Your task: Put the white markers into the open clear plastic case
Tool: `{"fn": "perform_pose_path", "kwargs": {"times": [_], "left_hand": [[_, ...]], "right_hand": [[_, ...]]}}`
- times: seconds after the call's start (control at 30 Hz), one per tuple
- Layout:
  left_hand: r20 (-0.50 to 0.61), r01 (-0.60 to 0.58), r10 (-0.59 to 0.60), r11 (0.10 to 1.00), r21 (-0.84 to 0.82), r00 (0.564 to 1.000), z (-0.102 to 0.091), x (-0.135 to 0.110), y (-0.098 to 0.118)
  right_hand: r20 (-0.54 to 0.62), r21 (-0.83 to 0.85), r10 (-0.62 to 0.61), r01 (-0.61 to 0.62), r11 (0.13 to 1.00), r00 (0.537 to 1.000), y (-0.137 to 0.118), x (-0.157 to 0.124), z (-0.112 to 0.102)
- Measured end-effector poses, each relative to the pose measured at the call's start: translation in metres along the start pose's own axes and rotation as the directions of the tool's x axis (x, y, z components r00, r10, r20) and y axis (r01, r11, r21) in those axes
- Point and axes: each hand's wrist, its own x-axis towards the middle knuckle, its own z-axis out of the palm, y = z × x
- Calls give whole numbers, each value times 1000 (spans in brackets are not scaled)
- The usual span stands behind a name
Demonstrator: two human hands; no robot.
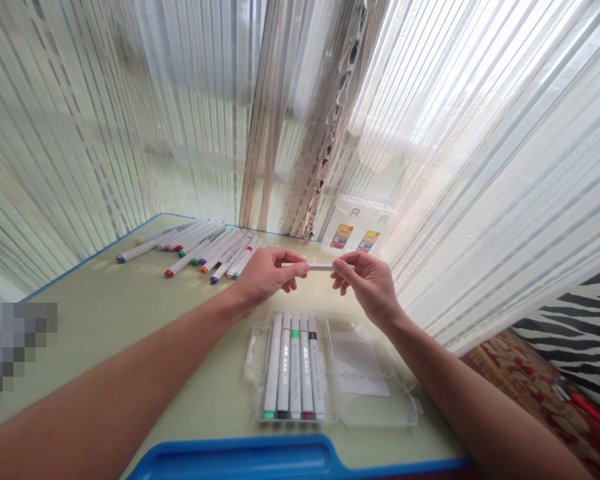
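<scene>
Between my two hands a white marker (321,267) is held level above the table. My left hand (273,272) pinches its left end, and my right hand (367,277) pinches its right end; the fingers hide both ends. Below them lies an opened clear plastic case (375,410). Its left half holds several white markers (295,373) side by side, with green, dark, white and red-brown tips toward me. A white paper slip (357,363) shows in the right half.
Loose white markers (195,247) with coloured caps are piled at the back left of the pale green table (105,320). A clear case with labels (355,223) stands against the curtain (190,120). A blue moulded tray edge (235,460) runs along the front.
</scene>
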Motion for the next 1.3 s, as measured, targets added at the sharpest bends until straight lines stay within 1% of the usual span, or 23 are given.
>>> {"fn": "perform_pose_path", "kwargs": {"times": [0.13,0.3,0.4,0.5,0.63,0.8,0.97,1.17,1.3], "left_hand": [[-4,-40,40,996,76,999,4,-1,-2],[14,-97,96,981,170,995,5,-2,-10],[20,-123,121,973,195,992,4,-1,-15],[14,-124,124,973,193,992,3,0,-16],[-11,-108,111,979,172,994,2,1,-12],[-57,-110,121,981,162,991,-1,3,-8],[-60,-128,132,989,78,989,-1,5,-9],[-82,-57,49,992,-109,995,0,5,-6],[-62,-32,19,976,-214,998,-2,4,-4]], "right_hand": [[57,-58,10,-7,998,998,1,-2,1],[104,-99,40,-30,995,994,4,-4,1],[107,-87,48,-39,995,993,5,-4,1],[93,-77,55,-48,996,994,5,-3,1],[87,-21,62,-60,998,994,3,-3,1],[116,112,104,-117,987,988,-1,-4,1],[127,226,123,-149,963,984,0,-3,1],[12,334,177,-171,927,984,-1,3,-1],[-15,372,215,-194,908,977,2,7,-3]]}}
